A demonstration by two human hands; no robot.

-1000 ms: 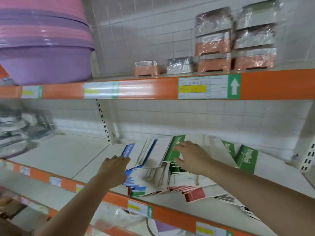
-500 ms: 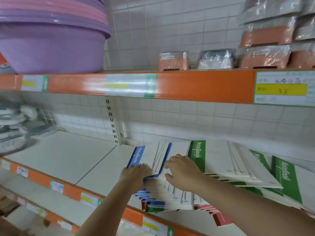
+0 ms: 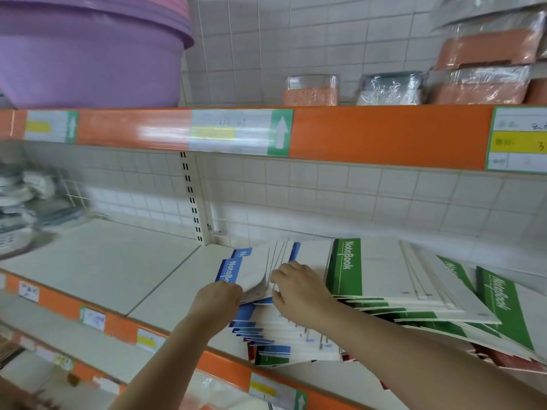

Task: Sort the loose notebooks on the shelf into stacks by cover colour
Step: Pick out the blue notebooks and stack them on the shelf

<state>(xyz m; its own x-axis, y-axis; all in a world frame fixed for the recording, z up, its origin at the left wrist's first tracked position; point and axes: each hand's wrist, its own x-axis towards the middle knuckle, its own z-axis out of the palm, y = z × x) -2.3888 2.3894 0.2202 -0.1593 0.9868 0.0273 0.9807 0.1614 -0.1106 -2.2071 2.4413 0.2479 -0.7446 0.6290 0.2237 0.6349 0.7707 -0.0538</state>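
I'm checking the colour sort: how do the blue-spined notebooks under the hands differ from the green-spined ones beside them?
The blue notebooks lie left, gripped by the left hand; the green notebooks lie right, fanned out, untouched. The right hand rests between them. Both have white covers reading "NoteBook".
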